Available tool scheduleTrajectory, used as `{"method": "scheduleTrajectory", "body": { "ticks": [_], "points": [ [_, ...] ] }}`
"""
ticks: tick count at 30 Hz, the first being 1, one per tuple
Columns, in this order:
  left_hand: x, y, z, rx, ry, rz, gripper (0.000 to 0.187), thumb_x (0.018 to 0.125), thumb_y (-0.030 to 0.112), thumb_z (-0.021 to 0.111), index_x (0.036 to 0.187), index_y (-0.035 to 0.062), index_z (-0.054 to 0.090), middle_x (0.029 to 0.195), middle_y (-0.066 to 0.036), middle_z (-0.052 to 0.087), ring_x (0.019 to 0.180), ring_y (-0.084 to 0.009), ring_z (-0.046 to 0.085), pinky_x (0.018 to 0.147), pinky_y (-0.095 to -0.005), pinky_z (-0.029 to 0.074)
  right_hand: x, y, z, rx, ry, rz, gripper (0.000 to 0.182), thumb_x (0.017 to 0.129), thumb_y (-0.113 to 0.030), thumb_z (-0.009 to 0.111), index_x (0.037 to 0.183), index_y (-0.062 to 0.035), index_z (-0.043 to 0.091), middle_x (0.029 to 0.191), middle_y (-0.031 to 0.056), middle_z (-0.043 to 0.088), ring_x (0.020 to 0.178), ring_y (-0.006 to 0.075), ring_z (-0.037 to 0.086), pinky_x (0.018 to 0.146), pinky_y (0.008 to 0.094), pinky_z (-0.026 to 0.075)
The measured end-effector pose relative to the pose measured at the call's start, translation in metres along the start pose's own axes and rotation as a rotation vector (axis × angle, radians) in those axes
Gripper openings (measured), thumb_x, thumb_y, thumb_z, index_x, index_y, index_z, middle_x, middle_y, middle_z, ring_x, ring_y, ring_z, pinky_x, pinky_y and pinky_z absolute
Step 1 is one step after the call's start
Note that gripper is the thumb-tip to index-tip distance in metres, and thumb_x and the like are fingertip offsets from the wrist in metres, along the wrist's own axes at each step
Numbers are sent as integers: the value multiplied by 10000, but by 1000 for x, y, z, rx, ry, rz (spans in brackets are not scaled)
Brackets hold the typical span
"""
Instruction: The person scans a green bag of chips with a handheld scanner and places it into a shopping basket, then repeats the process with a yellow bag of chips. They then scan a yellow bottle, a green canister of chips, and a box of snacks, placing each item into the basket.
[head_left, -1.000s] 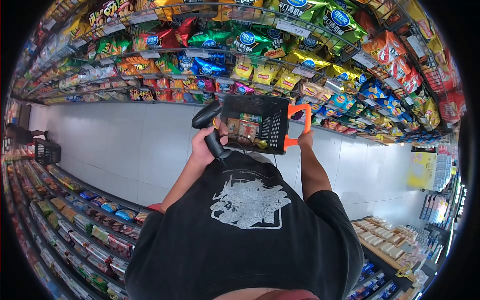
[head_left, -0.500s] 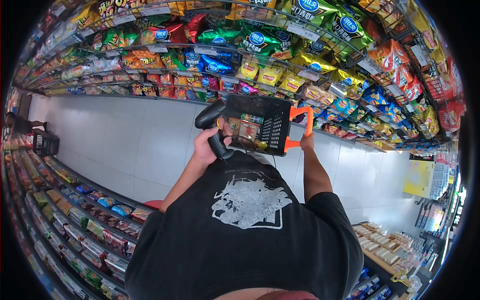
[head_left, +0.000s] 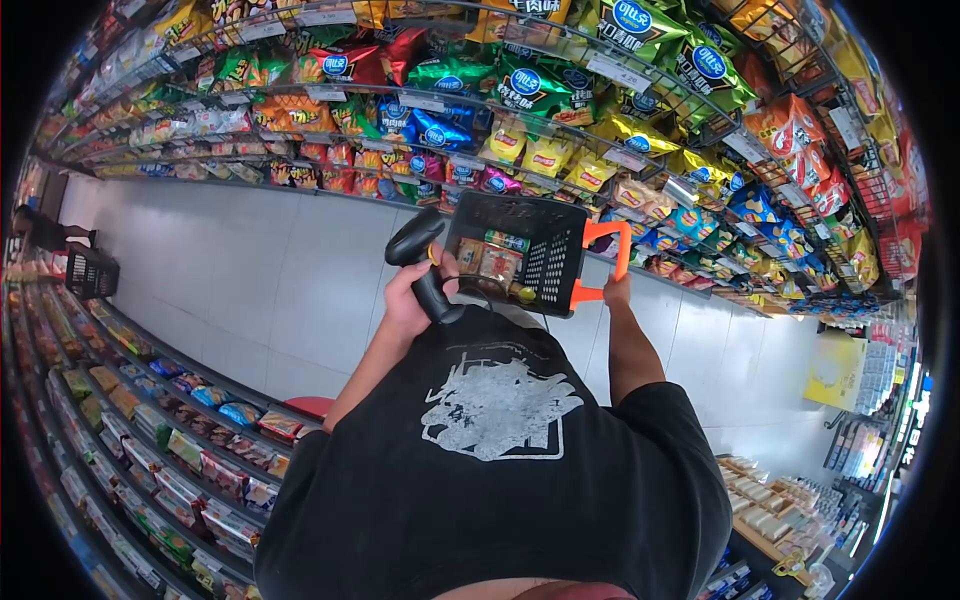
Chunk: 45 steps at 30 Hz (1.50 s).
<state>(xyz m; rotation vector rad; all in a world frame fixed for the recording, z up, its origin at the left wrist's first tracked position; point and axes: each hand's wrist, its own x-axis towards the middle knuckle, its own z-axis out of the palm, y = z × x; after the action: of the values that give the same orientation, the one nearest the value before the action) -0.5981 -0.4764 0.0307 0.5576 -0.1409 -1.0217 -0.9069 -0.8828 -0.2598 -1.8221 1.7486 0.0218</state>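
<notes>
My left hand (head_left: 408,298) is wrapped round the grip of a black barcode scanner (head_left: 432,290), its head tilted up toward the shelves. A thin dark cable runs near the scanner's grip across the basket's near side. My right hand (head_left: 618,291) is closed on the lower end of the orange handle (head_left: 622,252) of a black shopping basket (head_left: 556,250). Inside the basket lie a green can-like tube (head_left: 507,240), a clear-wrapped food pack (head_left: 497,264) and a small yellow-green item (head_left: 527,294). The scanner's head overlaps the basket's left edge in view.
Shelves of bagged chips (head_left: 450,80) curve along the far side of the aisle. Packaged snacks fill the shelving (head_left: 200,450) at lower left. Another person (head_left: 50,232) with a black basket (head_left: 92,272) is at far left. Pale tiled floor (head_left: 270,260) lies between.
The view has shifted slightly, so the shelves appear a little farther right and lower. Both hands keep hold of the barcode scanner and the basket handle.
</notes>
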Motion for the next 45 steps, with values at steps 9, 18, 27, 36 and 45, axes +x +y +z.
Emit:
{"method": "scheduleTrajectory", "body": {
  "ticks": [9,18,27,36,45],
  "points": [
    [11,-2,11,-24,-60,-59,267,889,294,593,999,72,492,928,-127,566,737,-203,542,696,-317,450,-9,-9,0,29,-9,63,409,997,-309,556,1267,-44,401,1176,305,639,1123,497,606,958,547,472],
    [7,-3,14,33,-8,-97,289,876,319,602,980,75,485,906,-120,564,720,-201,544,677,-315,449,-12,-12,2,50,53,-26,408,989,-308,567,1261,-40,422,1182,295,634,1123,499,602,956,542,474],
    [6,-9,12,-37,-54,-56,299,893,343,574,979,71,487,906,-124,567,730,-208,556,686,-312,453,0,-1,4,103,-6,23,441,982,-292,578,1303,-40,412,1198,301,631,1145,489,597,966,527,476],
    [1,-15,13,25,-50,-126,315,891,370,578,966,77,490,911,-119,585,726,-206,567,678,-312,451,-7,-8,4,77,16,49,415,988,-313,570,1269,-49,417,1196,308,628,1142,499,592,960,544,473],
    [6,-14,18,7,-82,-79,303,889,368,583,967,89,493,924,-123,587,710,-198,560,665,-310,446,0,0,10,100,26,16,404,986,-308,583,1255,-44,437,1186,295,631,1139,478,602,954,538,476]
  ]
}}
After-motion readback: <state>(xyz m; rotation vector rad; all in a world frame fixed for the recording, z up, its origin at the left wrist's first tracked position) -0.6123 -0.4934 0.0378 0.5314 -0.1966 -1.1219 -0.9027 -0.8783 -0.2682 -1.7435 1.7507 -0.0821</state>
